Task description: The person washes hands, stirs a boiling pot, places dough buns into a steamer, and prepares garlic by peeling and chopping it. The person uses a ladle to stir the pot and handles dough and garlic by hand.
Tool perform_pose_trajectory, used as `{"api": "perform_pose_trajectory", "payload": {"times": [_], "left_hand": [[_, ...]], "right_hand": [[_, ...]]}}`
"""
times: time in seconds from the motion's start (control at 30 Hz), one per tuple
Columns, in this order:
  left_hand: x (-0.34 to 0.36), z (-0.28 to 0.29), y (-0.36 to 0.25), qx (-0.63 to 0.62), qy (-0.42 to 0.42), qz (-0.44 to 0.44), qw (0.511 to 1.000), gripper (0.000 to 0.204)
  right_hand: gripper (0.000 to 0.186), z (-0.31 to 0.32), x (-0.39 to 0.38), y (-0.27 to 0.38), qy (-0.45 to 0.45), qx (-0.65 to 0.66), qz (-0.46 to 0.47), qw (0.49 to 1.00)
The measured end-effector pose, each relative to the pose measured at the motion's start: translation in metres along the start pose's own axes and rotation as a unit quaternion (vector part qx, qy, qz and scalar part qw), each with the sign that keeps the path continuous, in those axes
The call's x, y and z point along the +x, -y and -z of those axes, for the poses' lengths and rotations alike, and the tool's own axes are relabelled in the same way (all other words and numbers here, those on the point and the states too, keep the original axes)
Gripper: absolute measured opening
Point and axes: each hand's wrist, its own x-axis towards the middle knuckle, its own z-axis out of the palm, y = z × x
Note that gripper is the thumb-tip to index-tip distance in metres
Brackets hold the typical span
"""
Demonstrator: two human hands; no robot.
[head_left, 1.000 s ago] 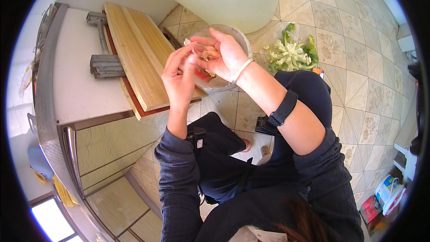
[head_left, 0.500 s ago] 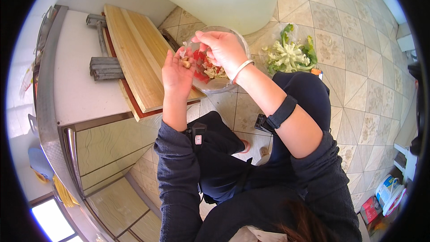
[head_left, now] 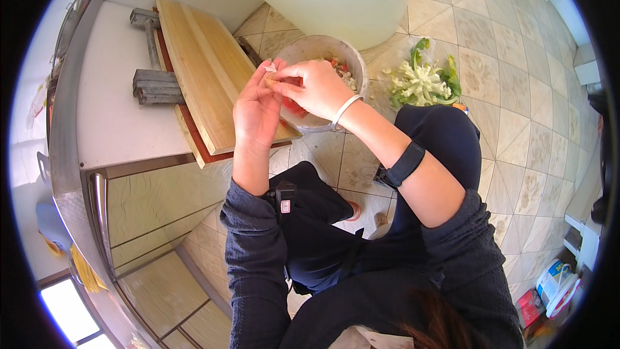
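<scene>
My left hand (head_left: pixel 255 116) is raised palm up over the bin, its fingers curled around a garlic clove (head_left: pixel 270 80). Fingertips of my right hand (head_left: pixel 318 87) meet it there, pinching at the clove and its papery white skin (head_left: pixel 270 68). Any other cloves in the left palm are hidden by the fingers. Beneath both hands stands a round plastic waste bin (head_left: pixel 363 77) with red scraps and pale peelings inside.
Wooden boards (head_left: pixel 206 77) lean beside the white cabinet panel (head_left: pixel 110 90) at left. A large pale tub (head_left: pixel 336 0) stands behind the bin. Leafy vegetable trimmings (head_left: pixel 423 81) lie on the tiled floor at right. A white bucket (head_left: pixel 558 284) sits far right.
My right hand has come down and left from above the bin to the left hand's fingers. The left fingers have curled in around the clove that lay in the palm.
</scene>
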Motion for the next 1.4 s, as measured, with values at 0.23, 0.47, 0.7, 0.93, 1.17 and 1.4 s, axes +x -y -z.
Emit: {"api": "perform_pose_trajectory", "payload": {"times": [0.23,0.47,0.7,0.93,1.17,1.4], "left_hand": [[-0.006,-0.006,-0.003,0.012,-0.018,-0.010,1.000,0.051],[-0.002,-0.004,0.000,-0.106,-0.084,0.033,0.990,0.038],[0.008,0.012,0.023,0.016,-0.063,0.075,0.995,0.030],[0.008,0.006,0.029,0.104,-0.057,0.050,0.992,0.041],[0.013,0.003,0.032,0.192,-0.030,0.008,0.981,0.036],[0.024,0.016,0.033,0.150,-0.077,0.005,0.986,0.031]], "right_hand": [[0.025,-0.002,0.000,0.001,-0.048,0.039,0.004,0.998],[0.018,-0.001,-0.004,0.000,0.046,-0.010,0.073,0.996],[0.014,-0.002,-0.002,0.003,-0.049,0.010,0.022,0.999],[0.025,0.014,-0.005,0.006,-0.064,-0.085,-0.077,0.991],[0.011,0.019,-0.001,0.010,-0.090,-0.202,-0.041,0.974],[0.009,0.022,0.004,0.005,-0.150,-0.168,0.036,0.974]]}}
